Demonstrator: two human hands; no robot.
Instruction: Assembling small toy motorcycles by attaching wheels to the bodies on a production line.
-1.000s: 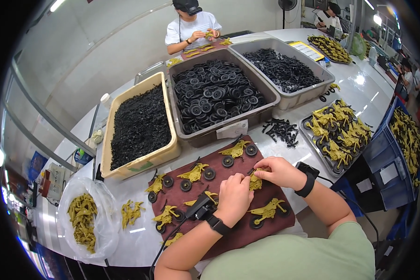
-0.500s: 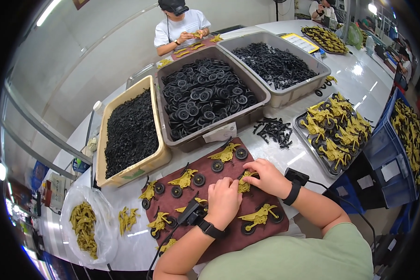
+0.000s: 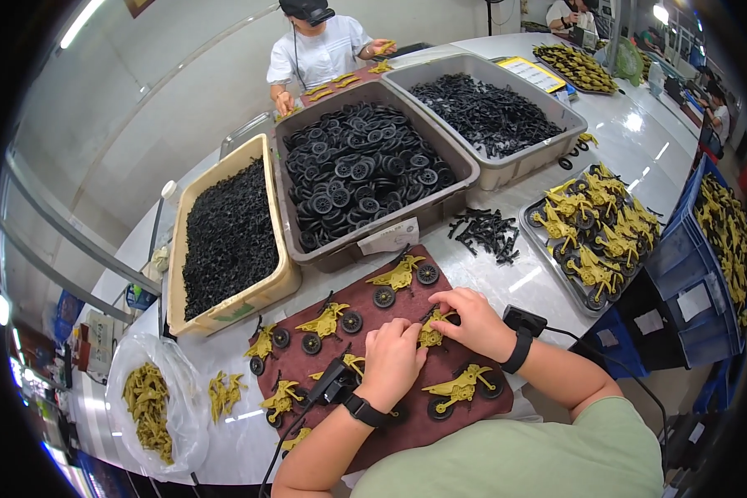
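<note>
My right hand (image 3: 476, 324) pinches a yellow plastic toy motorcycle (image 3: 430, 334) just above a dark red mat (image 3: 466, 353). Beside it, the curled fingers of my left hand (image 3: 393, 358) close on the same toy from the other side; my fingers hide much of it. On the mat lie several more yellow toy motorcycles with black wheels, among them one nearer me (image 3: 461, 387), one at the mat's far edge (image 3: 400, 274) and one to the left (image 3: 325, 320).
Beyond the mat stand a brown tub (image 3: 465, 189) of black wheels, a grey tub (image 3: 506, 174) and a cream tub (image 3: 295, 286) of small black parts. A metal tray (image 3: 529, 224) of toys is at right, a plastic bag (image 3: 192, 398) of yellow parts at left. A person (image 3: 319, 58) works opposite.
My hands stay on the toy motorcycle, with only slight finger shifts. The person opposite has spread both hands apart, one toward yellow parts at the table's left.
</note>
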